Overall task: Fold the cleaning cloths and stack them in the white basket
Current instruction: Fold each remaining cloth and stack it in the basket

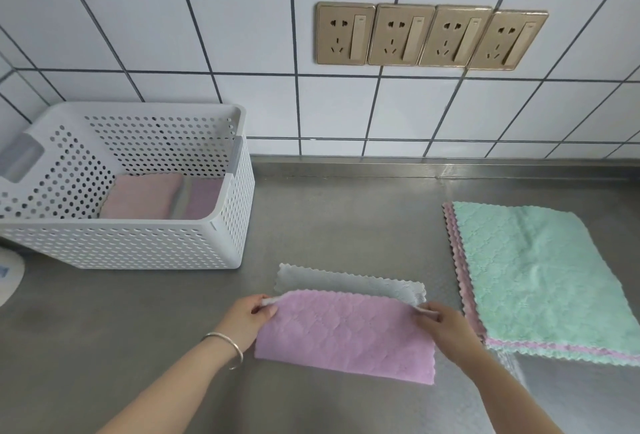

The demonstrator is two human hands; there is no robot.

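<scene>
A cleaning cloth [346,333], pink on one face and grey on the other, lies on the steel counter in front of me. Its near half is turned up over the far half, so a grey strip shows along the back. My left hand [247,321] pinches the left corner of the lifted edge. My right hand [441,324] pinches the right corner. The white perforated basket [138,246] stands at the left. Folded pink cloths [145,196] lie in its bottom. A stack of flat cloths [540,281] with a green one on top sits at the right.
A white tiled wall with a row of gold sockets [429,36] rises behind the steel counter [329,211]. A white round object [8,276] shows at the far left edge, beside the basket.
</scene>
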